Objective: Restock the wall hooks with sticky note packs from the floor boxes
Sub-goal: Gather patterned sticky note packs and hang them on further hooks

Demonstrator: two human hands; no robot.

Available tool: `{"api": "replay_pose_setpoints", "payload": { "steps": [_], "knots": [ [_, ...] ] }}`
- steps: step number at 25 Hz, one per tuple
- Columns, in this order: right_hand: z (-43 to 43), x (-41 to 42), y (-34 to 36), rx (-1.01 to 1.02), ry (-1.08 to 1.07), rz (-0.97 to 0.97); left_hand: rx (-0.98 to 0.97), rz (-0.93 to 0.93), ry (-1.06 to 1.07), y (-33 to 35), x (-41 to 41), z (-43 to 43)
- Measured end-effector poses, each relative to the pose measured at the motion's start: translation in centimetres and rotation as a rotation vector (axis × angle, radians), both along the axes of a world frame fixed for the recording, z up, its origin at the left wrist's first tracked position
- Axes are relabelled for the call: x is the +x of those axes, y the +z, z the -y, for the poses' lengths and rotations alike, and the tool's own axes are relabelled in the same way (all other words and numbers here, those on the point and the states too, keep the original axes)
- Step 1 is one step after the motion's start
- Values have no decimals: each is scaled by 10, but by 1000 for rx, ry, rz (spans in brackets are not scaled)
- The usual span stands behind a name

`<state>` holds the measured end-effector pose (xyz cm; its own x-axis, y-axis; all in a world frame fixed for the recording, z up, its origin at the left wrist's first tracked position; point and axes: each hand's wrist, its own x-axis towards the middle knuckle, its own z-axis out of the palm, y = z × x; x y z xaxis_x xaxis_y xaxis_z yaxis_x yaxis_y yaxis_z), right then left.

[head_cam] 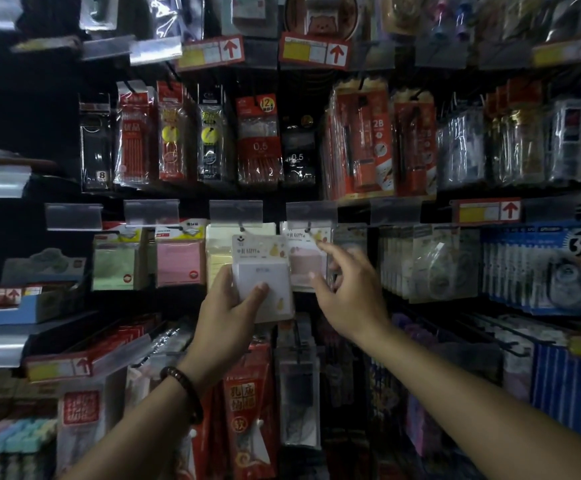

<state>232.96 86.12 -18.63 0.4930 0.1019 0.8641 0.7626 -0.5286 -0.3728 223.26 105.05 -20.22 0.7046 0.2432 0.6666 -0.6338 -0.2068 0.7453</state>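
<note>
- The left hand (pixel 228 306) gripped a pale sticky note pack (pixel 259 271) by its lower part, thumb pressed flat on the front and the other fingers curled behind it.
- That pack was held upright in front of the wall display, its header overlapping the yellow note pack (pixel 217 259) on the hook behind.
- The right hand (pixel 347 289) was spread and held nothing; its index finger reached up to the header of a hanging pink pack (pixel 304 263), just under the wire hook (pixel 308 227). Whether the fingertip actually touched it could not be told.
- A dark bead bracelet (pixel 181 389) sat on the left wrist.
- The wall was a dim black display panel with rows of hooks and clear label holders (pixel 235 211) above them, some carrying red arrow price tags (pixel 488 210).
- On the same row hung a green note pack (pixel 115 263) and a pink note pack (pixel 178 259) to the left, and correction tape packs (pixel 438 268) to the right.
- The row above held pen refill packs (pixel 259 140).
- At the left edge sat a blue display tray (pixel 1 311); its contents were too dark to tell.
</note>
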Motion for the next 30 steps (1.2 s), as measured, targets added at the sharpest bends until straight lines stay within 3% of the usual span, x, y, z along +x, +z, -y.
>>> {"api": "replay_pose_setpoints", "payload": {
  "steps": [3,7,13,17,24,30],
  "knots": [
    [-3,-18,-21,212,513,-193,17,-5,-57,-4,2,9],
    [-9,-20,-25,311,693,-305,68,-19,-82,-1,9,20],
    [-4,4,-12,360,461,-181,279,-3,251,8,13,22],
    [3,12,-4,387,437,-156,417,59,404,8,8,14],
    [9,18,8,266,377,-184,499,52,405,8,3,7],
    [3,28,9,120,111,-136,521,56,410,8,5,6]
  ]
}}
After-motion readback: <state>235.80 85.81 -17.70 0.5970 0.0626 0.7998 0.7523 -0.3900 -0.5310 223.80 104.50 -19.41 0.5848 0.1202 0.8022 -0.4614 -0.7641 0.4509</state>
